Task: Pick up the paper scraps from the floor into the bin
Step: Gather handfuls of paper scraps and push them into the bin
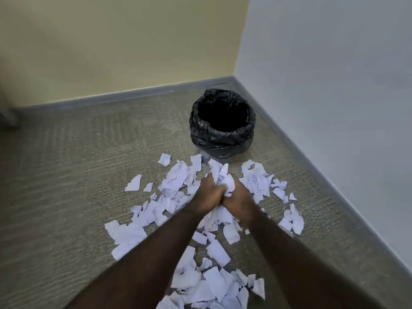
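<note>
Both hands are pressed together over a bunch of white paper scraps [220, 176], held just above the carpet. My left hand [209, 192] grips the bunch from the left and my right hand [239, 198] from the right. Torn paper sticks out above and below the fingers. Many more loose scraps [142, 221] lie spread over the carpet around and under my arms. A round bin [223, 139] lined with a black bag stands a short way beyond my hands, near the room's corner. Its inside looks dark, and I cannot tell what it holds.
A yellow wall [124, 45] runs along the back and a pale grey wall [334, 74] along the right, both with a grey baseboard. Grey-brown carpet [66, 175] stretches to the left. A dark object's edge [6, 117] shows at far left.
</note>
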A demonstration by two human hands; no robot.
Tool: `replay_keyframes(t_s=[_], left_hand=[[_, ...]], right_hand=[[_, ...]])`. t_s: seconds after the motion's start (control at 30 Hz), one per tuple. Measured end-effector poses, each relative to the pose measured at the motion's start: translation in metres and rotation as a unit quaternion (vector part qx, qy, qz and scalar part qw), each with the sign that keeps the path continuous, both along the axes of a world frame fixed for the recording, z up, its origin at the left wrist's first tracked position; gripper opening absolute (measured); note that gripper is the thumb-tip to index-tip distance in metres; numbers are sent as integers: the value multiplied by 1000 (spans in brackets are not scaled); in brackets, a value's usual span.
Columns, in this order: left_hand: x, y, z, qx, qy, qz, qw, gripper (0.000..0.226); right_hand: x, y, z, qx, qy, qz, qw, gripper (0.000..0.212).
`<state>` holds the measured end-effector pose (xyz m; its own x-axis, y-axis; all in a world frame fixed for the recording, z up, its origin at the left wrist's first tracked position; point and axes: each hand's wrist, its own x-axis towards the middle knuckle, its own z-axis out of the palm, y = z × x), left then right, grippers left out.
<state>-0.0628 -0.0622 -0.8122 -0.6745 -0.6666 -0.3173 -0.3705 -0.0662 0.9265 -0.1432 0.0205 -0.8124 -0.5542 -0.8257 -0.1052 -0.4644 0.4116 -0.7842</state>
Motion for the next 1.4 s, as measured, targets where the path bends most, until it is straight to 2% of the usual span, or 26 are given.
replay_keyframes(t_s=[0.2,0.33,0.4,0.47,0.57,0.6,0.7,0.77,0.93,1.03,1.17,1.23,1.3,1.4], left_hand=[[-26,-32,70,-46,39,-2,998,33],[-59,-63,100,-71,40,-14,997,45],[-81,-86,95,-62,39,-18,997,45],[-96,-99,99,-42,15,2,999,57],[-115,-109,109,-18,43,21,999,26],[-119,-107,117,-16,54,31,998,23],[-136,-116,120,-8,81,28,996,36],[-146,-122,115,-8,84,41,996,50],[-165,-135,104,26,114,77,990,58],[-170,-146,91,46,113,85,989,49],[-174,-165,68,88,103,80,988,74],[-171,-165,67,116,122,88,982,68],[-166,-164,67,147,123,98,977,61],[-162,-158,70,125,103,123,979,73]], right_hand=[[-22,-31,71,-103,-14,36,994,31],[-58,-64,95,-115,7,60,992,28],[-82,-88,94,-97,39,73,992,31],[-103,-105,96,-97,56,82,990,30],[-127,-125,100,-89,74,81,990,24],[-136,-132,97,-95,79,93,988,25],[-164,-155,82,-95,71,89,989,31],[-180,-170,74,-94,80,98,988,23],[-194,-193,61,-66,73,85,992,15],[-201,-204,46,-44,32,88,995,31],[-200,-206,49,-18,-12,59,998,78],[-202,-209,48,19,-24,28,999,97],[-199,-206,52,23,-36,17,999,95],[-199,-198,57,-3,-50,46,998,67]])
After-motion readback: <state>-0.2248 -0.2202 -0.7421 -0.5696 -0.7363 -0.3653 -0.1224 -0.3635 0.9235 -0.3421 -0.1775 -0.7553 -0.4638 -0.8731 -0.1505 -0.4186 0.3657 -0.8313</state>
